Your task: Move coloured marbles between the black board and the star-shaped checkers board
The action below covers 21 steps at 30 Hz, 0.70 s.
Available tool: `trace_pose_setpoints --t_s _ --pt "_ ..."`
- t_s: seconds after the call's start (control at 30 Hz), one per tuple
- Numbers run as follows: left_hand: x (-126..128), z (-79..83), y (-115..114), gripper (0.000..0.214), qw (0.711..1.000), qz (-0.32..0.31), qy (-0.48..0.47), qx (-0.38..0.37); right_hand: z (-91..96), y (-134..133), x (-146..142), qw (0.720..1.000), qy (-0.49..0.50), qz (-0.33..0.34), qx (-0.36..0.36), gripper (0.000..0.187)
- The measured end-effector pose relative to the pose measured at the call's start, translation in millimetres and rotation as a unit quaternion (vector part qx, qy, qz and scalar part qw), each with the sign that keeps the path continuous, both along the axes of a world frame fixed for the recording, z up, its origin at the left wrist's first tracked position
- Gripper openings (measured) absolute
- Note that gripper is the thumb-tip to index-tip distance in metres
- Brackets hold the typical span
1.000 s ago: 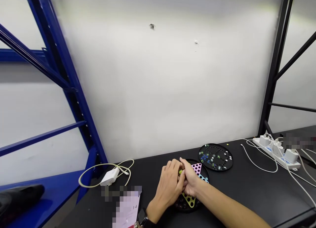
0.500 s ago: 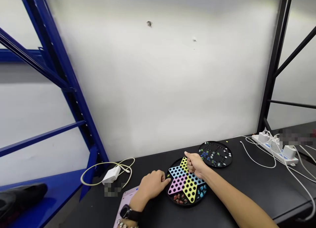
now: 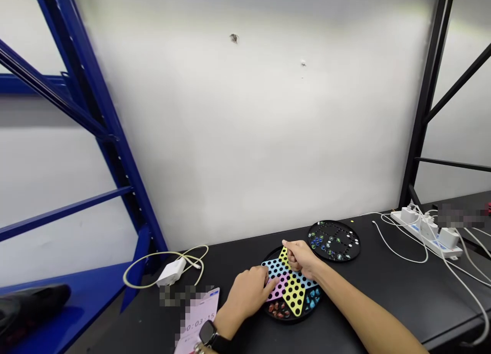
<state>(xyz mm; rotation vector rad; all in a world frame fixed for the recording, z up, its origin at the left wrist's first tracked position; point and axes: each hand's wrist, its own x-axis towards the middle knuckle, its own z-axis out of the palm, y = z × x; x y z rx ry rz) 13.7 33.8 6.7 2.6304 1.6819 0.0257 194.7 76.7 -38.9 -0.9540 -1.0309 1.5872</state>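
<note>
A round black game board with a coloured star of holes, a Chinese checkers board, lies on the table. My left hand reaches over its left side, thumb stretched apart from bent fingers near the pink point; the fingertips are partly hidden. My right hand is closed above the far right of the star, thumb against the curled fingers; anything inside is hidden. Reddish pieces lie in the near-left pocket of the board, and blue pieces in the near-right one.
A second round black board with several marbles stands behind on the right. Under my left wrist lies a tablet or phone with a timer. A white charger with cable lies left; a loaded power strip sits right.
My left hand has moved right, further over the board, covering the yellow-green piece seen there before. My right hand has shifted slightly left and stays closed. More of the timer screen shows.
</note>
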Motion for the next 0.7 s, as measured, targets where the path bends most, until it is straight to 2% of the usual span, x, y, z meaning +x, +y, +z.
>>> trace_pose_setpoints --t_s 0.2,0.37,0.43,0.53,0.6,0.7 --pt "1 -0.5 1 0.046 0.999 0.029 0.02 -0.019 0.9 0 1 1.0 -0.005 -0.002 -0.007 0.05" --pt "-12 -0.7 9 0.044 0.998 -0.024 -0.013 -0.054 3.2 -1 1 1.0 -0.006 0.003 -0.01 0.049" --pt "-16 0.9 11 0.036 0.997 -0.032 -0.031 -0.057 2.6 -1 1 1.0 -0.006 0.004 -0.009 0.049" --pt "-19 3.9 13 0.02 0.999 -0.003 -0.051 -0.003 0.7 1 0 1.0 -0.01 0.004 -0.01 0.05" --pt "-19 4.9 13 0.021 0.999 0.017 -0.04 0.015 -0.7 2 0 1.0 -0.009 0.01 -0.009 0.05" --pt "-17 3.5 12 0.027 1.0 0.027 -0.015 -0.007 -2.4 3 1 1.0 -0.011 0.009 0.0 0.05"
